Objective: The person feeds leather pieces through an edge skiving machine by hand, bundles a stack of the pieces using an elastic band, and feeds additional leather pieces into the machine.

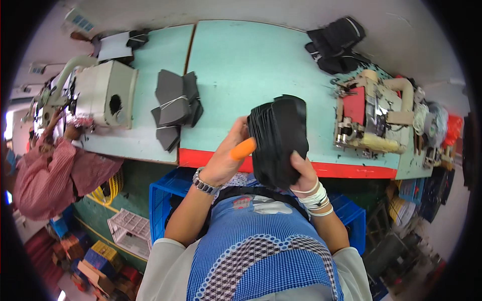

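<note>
A thick stack of thin black shoe-shaped pieces (283, 135) is held up in front of me, over the table's red front edge. My left hand (232, 150) grips the stack's left side, where the layered edges fan out; an orange cover sits on one finger and a metal watch is on the wrist. Around the lower right of the stack my right hand (304, 173) is closed, its thumb on the top piece. White bands are wound about my right wrist. Most fingers of both hands are hidden behind the stack.
Dark grey pieces tied in bundles (175, 105) lie left of centre on the pale green table (231, 60). Sewing machines stand at right (374, 113) and left (103, 95). More black bundles (339, 42) lie far right. Blue crates (163, 200) flank my lap. Someone in a checked red top (47, 175) works at left.
</note>
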`<action>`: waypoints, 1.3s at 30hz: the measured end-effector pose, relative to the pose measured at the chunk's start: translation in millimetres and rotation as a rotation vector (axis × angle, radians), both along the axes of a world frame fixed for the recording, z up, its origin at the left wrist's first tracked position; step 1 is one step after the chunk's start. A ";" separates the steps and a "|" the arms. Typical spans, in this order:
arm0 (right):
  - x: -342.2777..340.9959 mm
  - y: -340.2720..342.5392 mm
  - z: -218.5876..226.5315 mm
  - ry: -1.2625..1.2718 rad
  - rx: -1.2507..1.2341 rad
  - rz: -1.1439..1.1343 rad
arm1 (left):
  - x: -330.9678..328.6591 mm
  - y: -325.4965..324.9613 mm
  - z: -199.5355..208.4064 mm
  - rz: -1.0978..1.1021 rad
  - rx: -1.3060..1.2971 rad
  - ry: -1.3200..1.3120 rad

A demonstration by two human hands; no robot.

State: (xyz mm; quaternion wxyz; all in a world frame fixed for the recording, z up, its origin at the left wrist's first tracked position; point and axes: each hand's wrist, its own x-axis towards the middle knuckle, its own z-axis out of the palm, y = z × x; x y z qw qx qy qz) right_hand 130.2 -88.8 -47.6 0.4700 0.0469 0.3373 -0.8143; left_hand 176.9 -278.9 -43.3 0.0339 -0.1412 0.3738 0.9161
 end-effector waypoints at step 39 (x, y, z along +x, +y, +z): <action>-96.8 288.7 3.0 0.194 0.321 -0.055 | -187.3 230.3 25.1 -0.721 -0.468 -0.056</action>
